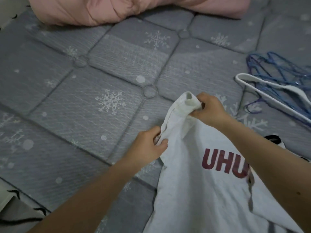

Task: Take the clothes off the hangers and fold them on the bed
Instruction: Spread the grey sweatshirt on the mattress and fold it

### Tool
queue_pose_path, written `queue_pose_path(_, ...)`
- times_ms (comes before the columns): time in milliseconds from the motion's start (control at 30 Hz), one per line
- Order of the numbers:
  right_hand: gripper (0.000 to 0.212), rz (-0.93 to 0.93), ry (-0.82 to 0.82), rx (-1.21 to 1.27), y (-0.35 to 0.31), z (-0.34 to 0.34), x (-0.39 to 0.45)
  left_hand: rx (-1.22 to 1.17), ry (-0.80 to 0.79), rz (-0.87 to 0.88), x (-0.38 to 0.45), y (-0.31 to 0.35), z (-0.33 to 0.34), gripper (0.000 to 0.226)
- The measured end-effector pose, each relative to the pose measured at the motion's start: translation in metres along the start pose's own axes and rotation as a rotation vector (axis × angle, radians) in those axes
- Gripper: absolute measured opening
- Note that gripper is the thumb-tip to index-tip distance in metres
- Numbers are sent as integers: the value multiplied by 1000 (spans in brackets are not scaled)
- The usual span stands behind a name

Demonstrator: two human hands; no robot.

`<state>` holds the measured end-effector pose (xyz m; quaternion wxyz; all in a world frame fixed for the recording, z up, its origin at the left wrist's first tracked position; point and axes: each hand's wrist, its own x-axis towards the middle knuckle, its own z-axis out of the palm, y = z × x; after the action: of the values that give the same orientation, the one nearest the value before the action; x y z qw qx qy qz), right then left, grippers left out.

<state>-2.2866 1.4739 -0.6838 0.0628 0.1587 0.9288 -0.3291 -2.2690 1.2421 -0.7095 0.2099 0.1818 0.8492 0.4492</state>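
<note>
Along the left edge of the grey quilted mattress with white snowflake print (70, 91), a strip of pale cloth with black marks (18, 214) is seen at the near left corner. Towards the far edge, a bunched pink padded quilt (104, 10) is laid across the mattress.

Near the middle of the near edge, the left hand (149, 145) is curled, and the side hem of the white cotton T-shirt with dark red letters (202, 190) is pinched between its thumb and fingers. The shirt is held up off the mattress, draped from both hands down towards the near right corner, with no hanger seen inside it. Just beyond and to the right, the right hand (210, 108) is closed round a rolled end of the shirt, probably a sleeve or the collar; which of the two cannot be told.

The long axis of the shirt is judged to run from the two hands back towards the person, so a spread onto the bare mattress ahead and to the left would be called for before folding. The left hand is nearer that bare area.

By the right edge, a white plastic hanger (269, 96) is laid touching a tangle of blue wire hangers (276, 69), well apart from the shirt. A black-edged scrap of fabric (274, 138) shows just behind the right forearm.
</note>
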Motion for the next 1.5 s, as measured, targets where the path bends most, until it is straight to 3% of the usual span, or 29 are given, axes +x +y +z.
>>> queue_pose_path(133,16,-1,-4,-13,30,-37,-33,5,-98,135,-4,33,31,36)
queue_pose_path(200,4,40,6,55,52,-53,-51,-3,-161,183,-8,51,55,35)
queue_pose_path(267,16,107,26,160,75,-65,-69,8,-229,193,-11,65,79,36)
queue_pose_path(400,20,351,80,392,121,-71,-95,-13,-399,76,-17,84,127,21)
queue_pose_path(500,27,487,161,343,165,-74,-113,73,-538,-23,-17,88,159,41)
queue_pose_path(633,27,545,251,235,205,-78,-137,171,-416,140,-2,82,172,18)
queue_pose_path(700,33,517,230,120,220,-80,-146,263,-314,197,13,78,174,17)
queue_pose_path(900,72,457,113,-236,241,-89,-151,534,-102,256,78,90,174,41)
queue_pose_path(1067,85,553,43,-262,255,-78,-147,765,-172,150,119,90,182,68)
queue_pose_path(1267,74,540,28,-368,259,-67,-141,959,-276,107,139,85,189,73)
queue_pose_path(1400,43,530,-6,-424,253,-71,-140,1012,-302,85,145,96,191,40)
queue_pose_path(1500,31,446,82,-436,251,-73,-147,1037,-242,284,137,100,180,18)
